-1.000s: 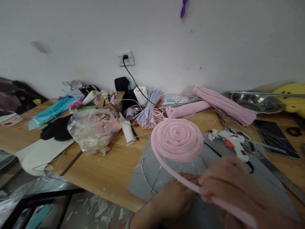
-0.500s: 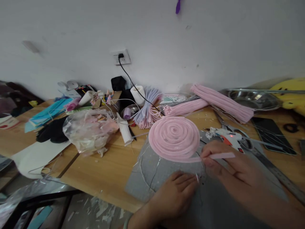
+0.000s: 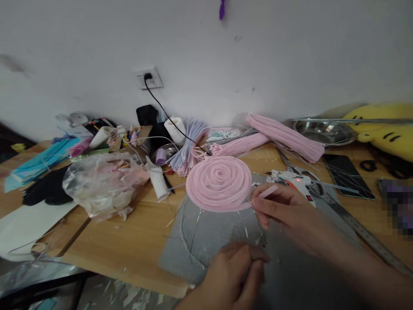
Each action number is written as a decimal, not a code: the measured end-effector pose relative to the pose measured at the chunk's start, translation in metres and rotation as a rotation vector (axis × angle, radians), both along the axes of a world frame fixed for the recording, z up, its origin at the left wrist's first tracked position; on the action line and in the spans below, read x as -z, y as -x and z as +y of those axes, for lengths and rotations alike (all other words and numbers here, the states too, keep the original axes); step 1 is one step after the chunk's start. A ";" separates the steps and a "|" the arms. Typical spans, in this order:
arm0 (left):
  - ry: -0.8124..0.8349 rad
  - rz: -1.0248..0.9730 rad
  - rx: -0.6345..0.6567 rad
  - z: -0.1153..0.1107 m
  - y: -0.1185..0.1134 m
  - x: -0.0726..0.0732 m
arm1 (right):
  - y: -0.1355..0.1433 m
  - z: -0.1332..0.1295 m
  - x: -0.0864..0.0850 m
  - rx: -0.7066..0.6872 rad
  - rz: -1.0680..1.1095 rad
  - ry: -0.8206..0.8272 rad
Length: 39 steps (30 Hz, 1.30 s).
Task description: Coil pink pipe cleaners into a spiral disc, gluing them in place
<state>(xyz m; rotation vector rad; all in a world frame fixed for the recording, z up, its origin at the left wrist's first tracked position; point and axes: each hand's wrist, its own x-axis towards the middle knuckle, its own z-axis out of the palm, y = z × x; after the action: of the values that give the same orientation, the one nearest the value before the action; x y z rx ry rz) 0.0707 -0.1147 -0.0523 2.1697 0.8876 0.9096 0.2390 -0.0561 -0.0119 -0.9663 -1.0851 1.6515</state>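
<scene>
Just beside the fingertips of the right hand (image 3: 287, 211), a pink spiral (image 3: 217, 184) over grey mat (image 3: 214, 237).
These fingers are clamped on its strip (image 3: 268, 192); fingers of the left hand (image 3: 234, 273) curl, their grip I cannot tell. Beyond them, the wooden table (image 3: 112, 245) reaches a pale wall (image 3: 290, 56) with a socket (image 3: 156, 79).

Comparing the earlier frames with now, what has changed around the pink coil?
The right hand moved forward to the right edge of the pink coil, keeping hold of the pink strip, which now follows the coil's near edge. The left hand, flatter earlier, is curled; whether it holds anything is unclear. The glue gun stayed put.
</scene>
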 end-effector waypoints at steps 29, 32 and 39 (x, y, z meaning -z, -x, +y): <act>-0.692 0.300 -0.440 0.053 0.030 -0.053 | 0.008 0.006 -0.011 0.033 -0.542 -0.419; -0.632 0.289 -0.414 0.060 0.026 -0.052 | 0.008 0.007 -0.012 0.034 -0.557 -0.426; -0.573 0.264 -0.421 0.063 0.028 -0.056 | 0.007 0.009 -0.007 0.038 -0.598 -0.442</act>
<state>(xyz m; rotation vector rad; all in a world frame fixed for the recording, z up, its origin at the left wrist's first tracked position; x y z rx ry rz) 0.0427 -0.0512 0.0040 2.6868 1.3831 1.2110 0.2324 -0.0476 -0.0047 -1.1946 -1.7256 1.0296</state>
